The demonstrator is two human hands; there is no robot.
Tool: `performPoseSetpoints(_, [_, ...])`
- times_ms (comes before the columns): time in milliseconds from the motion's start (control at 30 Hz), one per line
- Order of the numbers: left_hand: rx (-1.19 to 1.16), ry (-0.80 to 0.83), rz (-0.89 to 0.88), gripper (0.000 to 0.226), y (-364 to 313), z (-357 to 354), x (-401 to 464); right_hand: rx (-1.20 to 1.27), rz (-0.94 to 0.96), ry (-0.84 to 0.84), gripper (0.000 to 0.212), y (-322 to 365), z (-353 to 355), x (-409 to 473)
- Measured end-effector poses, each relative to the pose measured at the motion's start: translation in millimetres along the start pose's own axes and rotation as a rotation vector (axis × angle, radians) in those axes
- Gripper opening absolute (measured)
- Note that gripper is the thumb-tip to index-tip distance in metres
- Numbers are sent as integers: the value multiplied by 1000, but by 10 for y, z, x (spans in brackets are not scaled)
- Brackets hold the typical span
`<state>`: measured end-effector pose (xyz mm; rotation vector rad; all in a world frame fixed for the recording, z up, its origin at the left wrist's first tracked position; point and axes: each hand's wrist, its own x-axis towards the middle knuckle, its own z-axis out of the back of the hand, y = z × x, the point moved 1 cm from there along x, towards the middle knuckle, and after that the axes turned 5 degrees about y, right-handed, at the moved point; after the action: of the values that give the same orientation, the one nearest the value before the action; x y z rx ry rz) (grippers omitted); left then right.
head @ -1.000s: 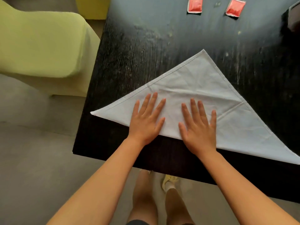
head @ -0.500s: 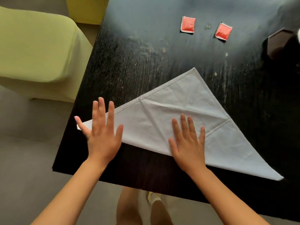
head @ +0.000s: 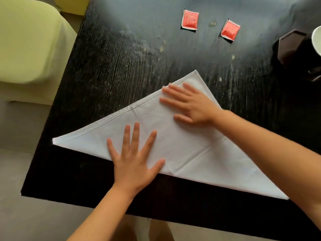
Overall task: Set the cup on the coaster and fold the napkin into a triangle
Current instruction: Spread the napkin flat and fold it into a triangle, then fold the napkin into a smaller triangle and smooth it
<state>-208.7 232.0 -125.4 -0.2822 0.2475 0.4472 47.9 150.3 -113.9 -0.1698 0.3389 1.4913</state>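
Dark, scratched wooden table point(head: 121, 70), grain showing pale where light glares across the far half. Pale green upholstered chair point(head: 26, 46) off the table's left side; grey floor below.

White cloth napkin point(head: 173, 141) lies flat near the table's front edge, already a triangle: long folded edge toward the person, apex pointing away, hemmed edges lined up along the left slope. A faint crease crosses the right part.

Left hand point(head: 133, 162) flat, fingers spread, palm down on the napkin at the fold line, heel partly on bare table. Grasping nothing. Right hand point(head: 192, 105) also flat and open, pressing the cloth just below the apex, fingers pointing left along the hem. Grasping nothing.

Step in hand, by my reading: smoothing and pressing the finished fold. The napkin part looks essentially done.

Far right: dark hexagonal coaster point(head: 291, 47), partly shadowed, with the white cup point(head: 317, 40) cut off by the frame edge. Cup seems to be just beside or overlapping the coaster; cannot tell whether it sits on it.

Next move likely calls for lifting both palms straight up without dragging the layers out of line, then checking the cup at far right.

Two small red square sachets point(head: 190, 20) point(head: 230, 31) with silver edges at the far side, apart from each other. No print readable on them. No brand or writing legible anywhere.
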Motion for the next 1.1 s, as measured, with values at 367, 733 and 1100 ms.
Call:
performPoseSetpoints(367, [-98, -41, 26, 75, -188, 187, -2, 226, -822, -370, 54, 15, 157, -1022])
performPoseSetpoints(733, [34, 11, -256, 67, -1451, -224, 179, 873, -1588, -91, 38, 1003, -404, -2976])
performPoseSetpoints(1100, [69, 27, -237, 71, -1467, -204, 193, 1360, -1618, -536, 32, 1008, -597, -3051])
